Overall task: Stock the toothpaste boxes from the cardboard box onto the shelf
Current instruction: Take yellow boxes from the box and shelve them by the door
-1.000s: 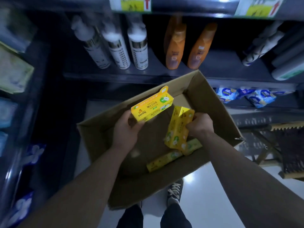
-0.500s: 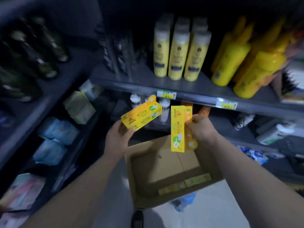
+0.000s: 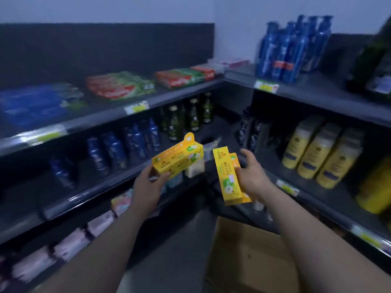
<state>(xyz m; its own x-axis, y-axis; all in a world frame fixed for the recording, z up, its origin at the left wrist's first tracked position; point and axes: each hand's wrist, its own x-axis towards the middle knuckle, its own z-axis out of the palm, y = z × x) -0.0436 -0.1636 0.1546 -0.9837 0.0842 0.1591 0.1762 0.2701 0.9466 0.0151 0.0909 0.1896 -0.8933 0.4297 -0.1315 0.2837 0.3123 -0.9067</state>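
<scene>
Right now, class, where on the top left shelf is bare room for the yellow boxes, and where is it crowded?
Bare: the front strip of the top left shelf, ahead of the red-green packs and right of the blue packs. Crowded: around the corner stack.

Dim, bluish light fills a shop corner where two runs of dark shelving meet at an angle: the left shelving (image 3: 95,121) and the right shelving (image 3: 317,92). Behind them a pale wall (image 3: 127,9) rises above a black back panel (image 3: 105,45). The floor (image 3: 173,250) between the runs is plain grey, and yellow price tags (image 3: 136,107) sit on the shelf edges.
</scene>
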